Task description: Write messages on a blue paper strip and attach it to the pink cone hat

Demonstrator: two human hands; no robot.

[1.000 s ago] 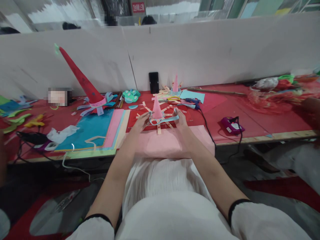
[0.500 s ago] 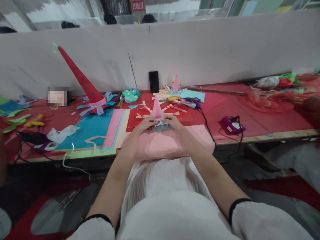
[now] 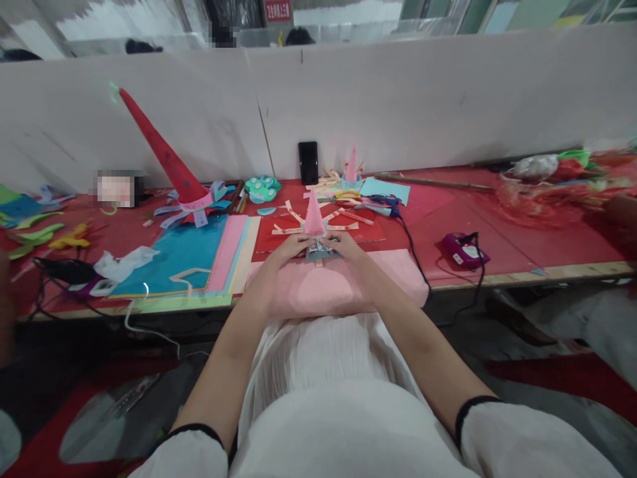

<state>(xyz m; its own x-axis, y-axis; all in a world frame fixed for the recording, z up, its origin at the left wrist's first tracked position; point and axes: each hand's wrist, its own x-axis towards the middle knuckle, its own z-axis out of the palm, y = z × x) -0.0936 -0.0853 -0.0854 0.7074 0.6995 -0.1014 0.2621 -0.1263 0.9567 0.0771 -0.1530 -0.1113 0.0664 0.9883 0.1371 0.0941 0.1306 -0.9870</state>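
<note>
A small pink cone [image 3: 314,216] with pale strips splayed around its base stands in front of me. At its near side, a blue-grey strip with a patterned surface [image 3: 320,249] lies between my hands. My left hand [image 3: 292,247] has its fingers bent onto the left end of this strip, by the cone's base. On the opposite end, my right hand [image 3: 344,244] pinches the strip in the same way. The fingertips are small in view and partly hidden. Both wrists lie over a pink padded block [image 3: 318,292] at the table edge.
Left are a tall red cone [image 3: 164,146] and stacked coloured sheets [image 3: 194,252]. Behind stand a phone [image 3: 308,163] and another small pink cone [image 3: 352,166]. Blue-handled pliers [image 3: 385,199] and a corded purple box [image 3: 462,250] lie right. A partition [image 3: 423,99] rises behind.
My hands stay at the cone's base, with only a slight shift of the fingers. More of the patterned strip shows between them. The whole view has moved slightly.
</note>
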